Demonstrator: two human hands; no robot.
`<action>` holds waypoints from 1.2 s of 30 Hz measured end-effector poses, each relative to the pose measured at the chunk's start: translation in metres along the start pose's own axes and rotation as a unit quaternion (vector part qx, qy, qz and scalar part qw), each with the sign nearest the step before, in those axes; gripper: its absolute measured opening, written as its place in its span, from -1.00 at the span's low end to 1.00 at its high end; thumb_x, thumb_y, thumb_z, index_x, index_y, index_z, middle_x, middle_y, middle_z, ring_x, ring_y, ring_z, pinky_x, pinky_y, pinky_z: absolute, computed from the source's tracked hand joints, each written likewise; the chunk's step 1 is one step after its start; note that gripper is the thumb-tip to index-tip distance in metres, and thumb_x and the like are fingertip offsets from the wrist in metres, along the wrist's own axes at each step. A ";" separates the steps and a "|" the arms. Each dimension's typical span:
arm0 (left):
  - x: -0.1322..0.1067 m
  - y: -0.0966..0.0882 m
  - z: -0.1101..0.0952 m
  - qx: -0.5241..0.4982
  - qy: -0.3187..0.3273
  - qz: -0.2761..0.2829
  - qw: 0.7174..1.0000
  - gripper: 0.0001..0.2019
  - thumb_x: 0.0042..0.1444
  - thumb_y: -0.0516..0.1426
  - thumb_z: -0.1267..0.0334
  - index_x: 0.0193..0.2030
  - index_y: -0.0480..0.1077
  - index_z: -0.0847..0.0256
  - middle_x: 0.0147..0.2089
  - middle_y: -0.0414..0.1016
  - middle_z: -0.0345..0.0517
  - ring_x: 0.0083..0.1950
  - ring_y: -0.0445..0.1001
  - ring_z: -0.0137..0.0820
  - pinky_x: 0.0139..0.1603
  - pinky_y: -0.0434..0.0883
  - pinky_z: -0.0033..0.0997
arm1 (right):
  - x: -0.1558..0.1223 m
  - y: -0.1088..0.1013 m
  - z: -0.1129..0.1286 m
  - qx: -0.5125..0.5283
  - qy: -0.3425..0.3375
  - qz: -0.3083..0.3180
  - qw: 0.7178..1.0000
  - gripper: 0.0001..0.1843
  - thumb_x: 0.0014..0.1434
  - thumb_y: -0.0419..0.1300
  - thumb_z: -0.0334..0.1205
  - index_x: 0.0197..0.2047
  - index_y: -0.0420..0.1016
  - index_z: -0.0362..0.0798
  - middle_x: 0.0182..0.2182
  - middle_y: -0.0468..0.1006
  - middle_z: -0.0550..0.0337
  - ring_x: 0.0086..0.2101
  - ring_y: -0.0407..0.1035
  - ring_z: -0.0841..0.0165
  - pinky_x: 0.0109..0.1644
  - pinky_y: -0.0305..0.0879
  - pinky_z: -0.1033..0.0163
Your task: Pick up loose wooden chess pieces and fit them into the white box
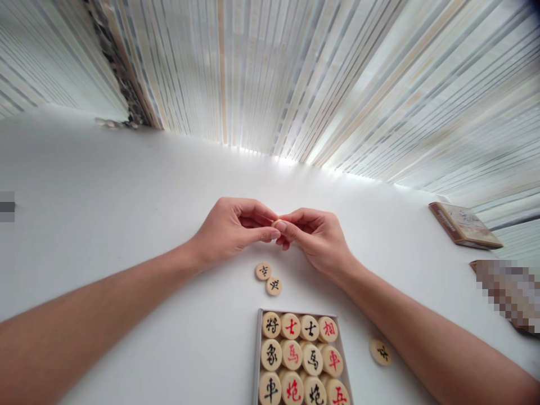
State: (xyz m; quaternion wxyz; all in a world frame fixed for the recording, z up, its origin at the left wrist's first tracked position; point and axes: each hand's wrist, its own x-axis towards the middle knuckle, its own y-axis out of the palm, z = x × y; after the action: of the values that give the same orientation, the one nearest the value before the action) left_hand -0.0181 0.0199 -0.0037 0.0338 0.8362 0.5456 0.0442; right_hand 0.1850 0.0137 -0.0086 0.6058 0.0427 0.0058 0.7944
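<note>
My left hand (234,228) and my right hand (314,233) meet above the white table (105,197), fingertips pinched together on a small wooden chess piece (275,223) that is mostly hidden between them. Just below the hands lie two loose round wooden pieces (263,271) (274,286) with black characters. Nearer me stands an open box (258,349) packed with several round pieces marked in red and black. Another loose piece (381,352) lies to the right of the box, beside my right forearm.
A flat brown box lid (464,225) lies at the far right of the table, with a blurred object (510,292) below it. Striped curtains (295,73) hang behind the table's far edge.
</note>
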 end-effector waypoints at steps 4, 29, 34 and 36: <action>0.000 0.000 -0.002 -0.016 -0.003 -0.019 1.000 -0.70 -0.02 0.52 0.19 -0.19 0.68 0.29 -0.23 0.76 0.00 -0.18 0.77 -0.21 0.00 0.74 -0.22 | 0.000 -0.001 0.001 0.003 -0.004 0.015 1.000 -0.65 0.06 0.59 -0.01 -0.19 0.77 -0.07 -0.41 0.75 0.10 -0.43 0.62 0.34 -0.29 0.62 0.22; 0.003 -0.002 0.004 0.020 0.018 -0.061 0.998 -0.71 -0.04 0.53 0.20 -0.20 0.71 0.29 -0.15 0.77 0.01 -0.06 0.76 -0.21 0.13 0.69 -0.26 | -0.002 0.001 -0.009 -0.049 -0.088 -0.049 0.994 -0.71 0.01 0.62 -0.08 -0.22 0.76 0.02 -0.24 0.77 0.11 -0.22 0.66 0.25 -0.07 0.64 0.11; 0.003 -0.001 0.003 -0.017 0.015 -0.071 0.997 -0.65 -0.06 0.54 0.22 -0.12 0.71 0.25 -0.15 0.78 -0.05 -0.08 0.76 -0.26 0.11 0.70 -0.30 | -0.002 0.000 -0.010 -0.020 -0.058 -0.063 0.996 -0.60 -0.03 0.65 -0.11 -0.10 0.80 0.05 -0.20 0.80 0.11 -0.27 0.66 0.28 -0.11 0.67 0.10; 0.003 -0.001 0.003 -0.024 -0.002 -0.064 0.998 -0.63 -0.02 0.53 0.17 -0.07 0.72 0.25 -0.14 0.78 -0.02 -0.11 0.77 -0.24 0.08 0.72 -0.25 | -0.001 0.000 -0.009 -0.028 -0.046 -0.065 0.996 -0.58 -0.05 0.65 -0.08 -0.09 0.80 0.05 -0.23 0.80 0.11 -0.34 0.63 0.30 -0.20 0.66 0.12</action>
State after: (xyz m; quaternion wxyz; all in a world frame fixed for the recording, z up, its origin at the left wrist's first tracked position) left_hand -0.0179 0.0232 -0.0063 0.0579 0.7987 0.5966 0.0536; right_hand 0.1844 0.0127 -0.0172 0.6570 0.0618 -0.0414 0.7502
